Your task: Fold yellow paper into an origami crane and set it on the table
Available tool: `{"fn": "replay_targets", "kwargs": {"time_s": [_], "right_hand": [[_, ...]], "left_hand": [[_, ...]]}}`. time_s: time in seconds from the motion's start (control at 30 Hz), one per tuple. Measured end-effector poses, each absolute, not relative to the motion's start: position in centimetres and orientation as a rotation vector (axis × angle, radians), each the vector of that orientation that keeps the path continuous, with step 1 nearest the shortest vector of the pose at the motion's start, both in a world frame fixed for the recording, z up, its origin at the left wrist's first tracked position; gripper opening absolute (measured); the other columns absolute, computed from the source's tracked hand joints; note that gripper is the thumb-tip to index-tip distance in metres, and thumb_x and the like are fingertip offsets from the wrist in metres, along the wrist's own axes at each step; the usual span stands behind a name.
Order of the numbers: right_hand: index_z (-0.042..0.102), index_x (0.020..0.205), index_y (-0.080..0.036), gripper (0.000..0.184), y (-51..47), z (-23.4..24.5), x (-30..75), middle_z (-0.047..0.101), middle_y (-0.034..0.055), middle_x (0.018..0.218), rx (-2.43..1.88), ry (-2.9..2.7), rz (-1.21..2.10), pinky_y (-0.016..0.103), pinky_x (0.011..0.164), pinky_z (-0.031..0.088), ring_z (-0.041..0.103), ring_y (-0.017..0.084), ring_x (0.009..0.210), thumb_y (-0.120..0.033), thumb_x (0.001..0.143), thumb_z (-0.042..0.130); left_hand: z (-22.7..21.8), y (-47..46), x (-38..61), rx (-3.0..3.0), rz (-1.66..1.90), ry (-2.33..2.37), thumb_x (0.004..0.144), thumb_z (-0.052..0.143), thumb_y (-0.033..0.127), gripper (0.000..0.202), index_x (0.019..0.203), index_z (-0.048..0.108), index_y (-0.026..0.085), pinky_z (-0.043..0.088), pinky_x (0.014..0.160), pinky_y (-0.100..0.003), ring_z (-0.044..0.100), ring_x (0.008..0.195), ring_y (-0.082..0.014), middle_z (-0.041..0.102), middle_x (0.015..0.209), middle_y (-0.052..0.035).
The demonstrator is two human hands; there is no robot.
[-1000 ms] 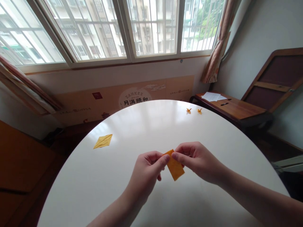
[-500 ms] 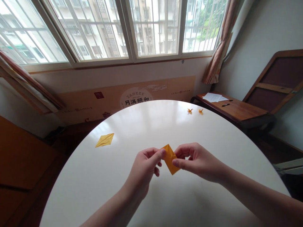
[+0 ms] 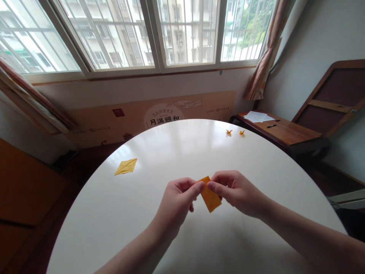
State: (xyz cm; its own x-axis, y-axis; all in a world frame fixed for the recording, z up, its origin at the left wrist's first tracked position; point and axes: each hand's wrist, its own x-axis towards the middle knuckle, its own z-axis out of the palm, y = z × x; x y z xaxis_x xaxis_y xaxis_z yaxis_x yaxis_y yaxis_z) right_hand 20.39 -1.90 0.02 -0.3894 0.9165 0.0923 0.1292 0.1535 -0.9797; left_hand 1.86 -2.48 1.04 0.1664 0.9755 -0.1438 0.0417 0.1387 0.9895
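Both my hands hold a small folded piece of orange paper point(image 3: 210, 198) just above the round white table point(image 3: 137, 224). My left hand point(image 3: 176, 205) pinches its upper edge from the left with thumb and forefinger. My right hand point(image 3: 238, 192) pinches the same edge from the right, fingers closed on the paper. The fingertips of the two hands almost touch. The paper's lower half hangs free below them.
A flat yellow sheet of paper point(image 3: 126, 166) lies on the table at the left. Two small orange folded paper figures point(image 3: 235, 133) stand near the far right rim. A wooden side table point(image 3: 282, 131) with white papers and a pen stands at the right. Windows fill the back wall.
My fingertips parted half a second ago with the paper turned more flat toward me, then came back together on its top edge. The paper hangs down again as a slim strip.
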Motion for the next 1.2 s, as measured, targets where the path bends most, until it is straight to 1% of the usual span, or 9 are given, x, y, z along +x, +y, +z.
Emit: {"fn": "replay_targets", "kwargs": {"time_s": [0.13, 0.3, 0.6, 0.83, 1.2], "right_hand": [[0.066, 0.074, -0.016, 0.033, -2.08, 0.16, 20.28, 0.054, -0.0015, 0.064, -1.021, -1.662, 1.295, 0.021, 0.047, 0.032, 0.038, 0.007, 0.050, -0.043, 0.092, 0.061], [0.062, 0.072, -0.017, 0.032, -2.14, 0.12, 20.22, 0.050, -0.0033, 0.061, -1.016, -1.618, 1.316, 0.022, 0.046, 0.029, 0.034, 0.007, 0.048, -0.042, 0.092, 0.061], [0.061, 0.070, -0.017, 0.033, -1.98, -0.18, 20.20, 0.049, -0.0033, 0.062, -0.998, -1.590, 1.318, 0.022, 0.048, 0.030, 0.035, 0.008, 0.051, -0.042, 0.091, 0.062], [0.061, 0.069, -0.017, 0.031, -2.06, 0.03, 20.15, 0.051, -0.0013, 0.065, -0.990, -1.625, 1.265, 0.024, 0.055, 0.035, 0.044, 0.012, 0.062, -0.039, 0.092, 0.061], [0.062, 0.070, -0.016, 0.031, -2.26, -0.03, 20.09, 0.051, -0.0011, 0.065, -0.986, -1.622, 1.253, 0.023, 0.053, 0.034, 0.044, 0.012, 0.061, -0.040, 0.091, 0.061]], "left_hand": [[1.05, -2.44, 1.79, 1.216, 0.975, 1.166, 0.071, 0.077, 0.046, 0.035, 0.068, 0.072, 0.012, 0.035, 0.042, -0.018, 0.043, 0.050, -0.0086, 0.051, 0.054, 0.0013], [1.16, -2.27, 1.65, 1.204, 1.014, 1.152, 0.069, 0.080, 0.046, 0.034, 0.070, 0.072, 0.013, 0.037, 0.042, -0.017, 0.044, 0.053, -0.0091, 0.052, 0.056, 0.0010], [1.29, -2.18, 1.75, 1.170, 1.040, 1.127, 0.070, 0.077, 0.038, 0.027, 0.070, 0.066, 0.014, 0.037, 0.041, -0.016, 0.045, 0.052, -0.0090, 0.052, 0.056, 0.0018], [1.28, -2.12, 1.65, 1.184, 1.041, 1.109, 0.069, 0.076, 0.036, 0.026, 0.069, 0.063, 0.014, 0.038, 0.041, -0.016, 0.044, 0.051, -0.0085, 0.052, 0.056, 0.0022], [1.10, -2.05, 1.55, 1.174, 1.014, 1.099, 0.068, 0.074, 0.035, 0.025, 0.071, 0.060, 0.015, 0.038, 0.041, -0.016, 0.045, 0.053, -0.0093, 0.052, 0.058, 0.0023]]}}
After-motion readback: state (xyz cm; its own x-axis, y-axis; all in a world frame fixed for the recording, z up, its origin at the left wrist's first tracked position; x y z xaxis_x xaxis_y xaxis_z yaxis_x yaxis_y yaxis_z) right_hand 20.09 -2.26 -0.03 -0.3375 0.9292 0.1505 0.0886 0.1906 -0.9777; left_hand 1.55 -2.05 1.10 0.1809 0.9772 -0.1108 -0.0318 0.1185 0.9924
